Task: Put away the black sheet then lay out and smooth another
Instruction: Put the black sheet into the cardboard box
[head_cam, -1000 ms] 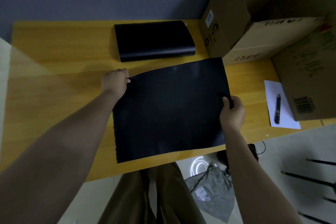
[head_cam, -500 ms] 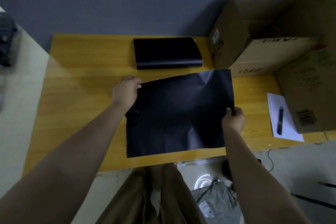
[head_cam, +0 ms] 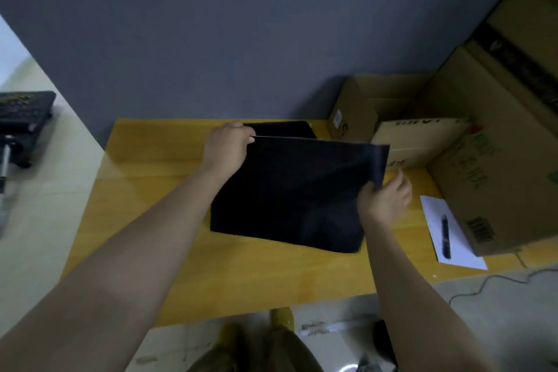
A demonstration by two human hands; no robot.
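Nearest to the person is the front strip of the yellow wooden table [head_cam: 241,278], bare where the two forearms cross it. Just past that, the black sheet [head_cam: 290,190] hangs with its lower edge on or just above the tabletop and its top edge lifted toward the wall, so it stands tilted rather than flat. The right hand [head_cam: 385,202] pinches the sheet's right edge, thumb in front and fingers curled behind it, a little blurred. The left hand [head_cam: 228,146] grips the top left corner, fingers closed tight over the raised edge. To the right on the table, well apart from the sheet, lies a white paper [head_cam: 453,235] with a black pen [head_cam: 446,235] resting on it, beside a large cardboard box [head_cam: 495,184] with a barcode on its near face. Farther back, behind the lifted edge and partly hidden by it, sits a stack of black sheets [head_cam: 283,129] near the table's rear edge. To the right of that stands an open cardboard box [head_cam: 371,109] against the grey wall [head_cam: 241,39].
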